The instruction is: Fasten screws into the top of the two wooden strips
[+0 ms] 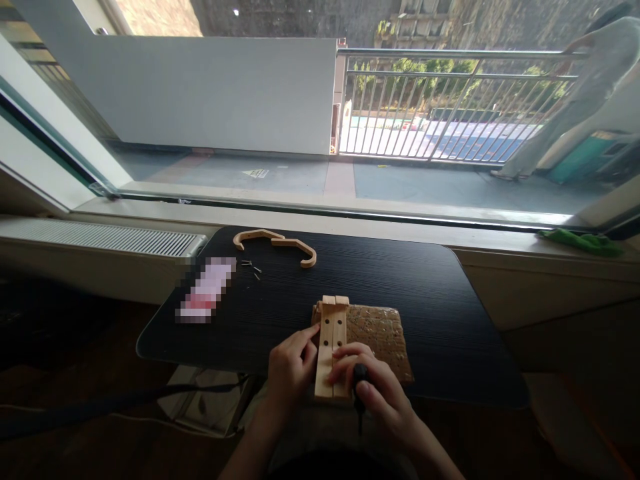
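Two pale wooden pieces point(325, 370) lie side by side, with several dark round holes along them. They rest on a brown, tape-wrapped slab point(383, 333) near the table's front edge. My left hand point(293, 363) is at their left edge, its index finger stretched against the wood and the other fingers curled. In my right hand point(383, 387) is a black-handled screwdriver point(360, 377), its shaft directed back towards me. The right fingertips also touch the wood. Two curved wooden hooks point(295, 243) and a few screws point(257, 270) are at the back left.
A black table point(430, 287) with rounded corners stands below a wide window. Near its left edge lies a blurred pinkish item point(207, 290). A radiator point(100, 237) is left of the table. On the sill is a green cloth point(580, 241). Outside, a person point(595, 73) stands at a railing.
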Motion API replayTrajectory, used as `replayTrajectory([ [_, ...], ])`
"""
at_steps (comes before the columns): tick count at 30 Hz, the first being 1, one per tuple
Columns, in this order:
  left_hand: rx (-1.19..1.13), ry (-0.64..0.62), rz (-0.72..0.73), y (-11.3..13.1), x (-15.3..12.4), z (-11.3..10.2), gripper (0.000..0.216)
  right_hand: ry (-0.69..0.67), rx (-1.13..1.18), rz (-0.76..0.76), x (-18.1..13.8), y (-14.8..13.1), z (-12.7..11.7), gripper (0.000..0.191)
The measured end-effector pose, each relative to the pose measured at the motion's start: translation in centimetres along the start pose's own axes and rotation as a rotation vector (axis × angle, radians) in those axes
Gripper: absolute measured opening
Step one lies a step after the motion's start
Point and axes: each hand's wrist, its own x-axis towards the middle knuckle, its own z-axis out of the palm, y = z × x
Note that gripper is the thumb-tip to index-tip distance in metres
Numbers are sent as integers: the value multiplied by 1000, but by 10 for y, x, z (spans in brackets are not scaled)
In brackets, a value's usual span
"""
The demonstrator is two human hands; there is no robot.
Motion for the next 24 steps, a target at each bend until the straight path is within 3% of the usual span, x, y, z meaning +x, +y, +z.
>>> replayTrajectory([
  [19, 35, 7, -31, 3, 0, 4, 38, 98, -34, 0, 8, 0, -1, 50],
  [24, 48, 7, -32, 3, 0, 4, 38, 171, -44, -79, 8, 2, 3, 44],
])
